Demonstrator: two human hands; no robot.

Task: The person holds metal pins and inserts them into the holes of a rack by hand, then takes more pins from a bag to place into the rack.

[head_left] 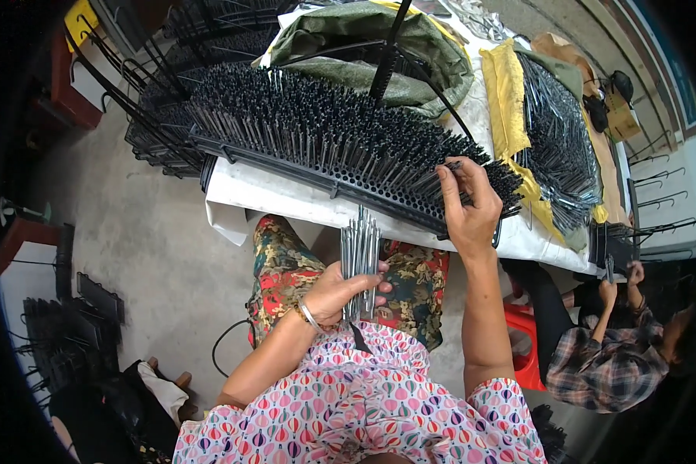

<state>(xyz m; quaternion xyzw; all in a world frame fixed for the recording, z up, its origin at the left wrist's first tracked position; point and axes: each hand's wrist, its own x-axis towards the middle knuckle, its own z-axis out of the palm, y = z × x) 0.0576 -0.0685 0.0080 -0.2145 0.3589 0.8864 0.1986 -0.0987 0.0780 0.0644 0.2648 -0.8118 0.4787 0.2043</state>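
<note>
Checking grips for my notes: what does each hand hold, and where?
Left hand grips a bundle of metal rods near its lower end; right hand pinches one rod's top.

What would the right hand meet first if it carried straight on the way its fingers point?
The right hand points up and away, fingertips already at the black perforated rack packed with upright metal pins. It would probably meet those pins first, then the green sack behind, though depth is hard to judge.

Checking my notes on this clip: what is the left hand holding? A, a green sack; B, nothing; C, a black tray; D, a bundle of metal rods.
D: the left hand grips an upright bundle of rods above the lap, while the right hand is at the rack.
</note>
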